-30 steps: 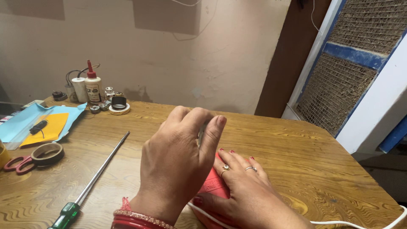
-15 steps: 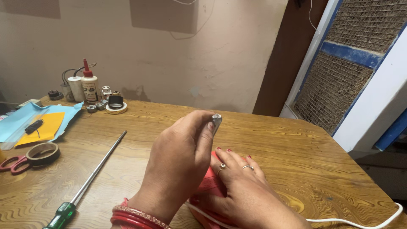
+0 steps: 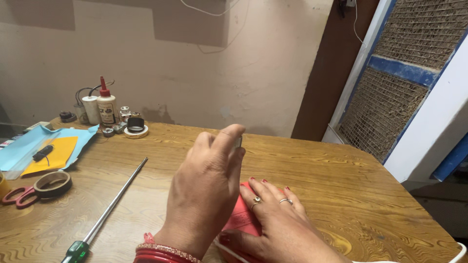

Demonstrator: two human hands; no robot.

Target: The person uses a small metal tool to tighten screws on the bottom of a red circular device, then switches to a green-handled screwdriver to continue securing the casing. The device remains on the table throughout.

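Observation:
My left hand (image 3: 204,195), with red bangles at the wrist, is lifted above the table and pinches a small silvery metal piece (image 3: 239,141) at its fingertips. My right hand (image 3: 278,224), wearing two rings, lies over a flat red object (image 3: 240,216) on the wooden table (image 3: 341,180), with the fingers on top and the thumb at its near edge. A white cable (image 3: 458,251) runs from under the hands off to the right. The left hand hides much of the red object.
A long screwdriver with a green handle (image 3: 105,214) lies to the left. Further left are red scissors (image 3: 17,197), a tape roll (image 3: 51,184) and blue and yellow sheets (image 3: 53,151). A glue bottle (image 3: 107,104) and small parts stand by the wall.
My left hand went from lying flat over the red object to pinching a small silvery piece and raising it. The right hand stayed on the red object.

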